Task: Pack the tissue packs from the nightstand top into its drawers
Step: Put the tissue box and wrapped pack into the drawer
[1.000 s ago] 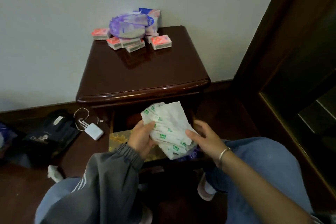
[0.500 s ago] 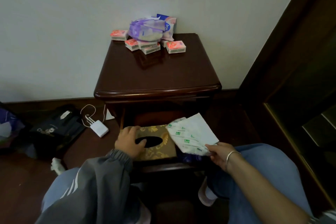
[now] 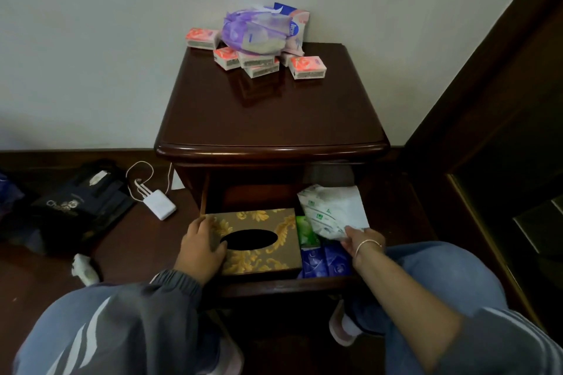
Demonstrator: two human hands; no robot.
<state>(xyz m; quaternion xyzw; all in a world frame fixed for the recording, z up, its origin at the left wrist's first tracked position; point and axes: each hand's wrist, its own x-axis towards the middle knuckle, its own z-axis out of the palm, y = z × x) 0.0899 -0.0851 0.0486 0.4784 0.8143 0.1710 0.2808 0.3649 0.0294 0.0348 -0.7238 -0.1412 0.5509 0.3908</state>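
Note:
The dark wooden nightstand [image 3: 271, 125] has its top drawer [image 3: 289, 286] pulled open. My right hand [image 3: 361, 242] holds white tissue packs with green print [image 3: 330, 211] down in the drawer's right side. My left hand [image 3: 201, 248] rests on the left end of a gold-patterned tissue box [image 3: 259, 240] lying in the drawer. A green pack [image 3: 306, 230] and blue packs [image 3: 324, 262] lie beside the box. At the back of the top, several small pink packs [image 3: 307, 67] surround a purple pack [image 3: 254, 30].
A white charger with cable [image 3: 160, 207] and dark bags [image 3: 79, 204] lie on the floor to the left, with a crumpled tissue [image 3: 82, 265] nearer me. A dark wooden frame [image 3: 487, 100] stands to the right. My knees flank the drawer.
My left hand let go of the white packs and moved onto the gold box. My right hand carried the packs right and lowered them into the drawer's right side.

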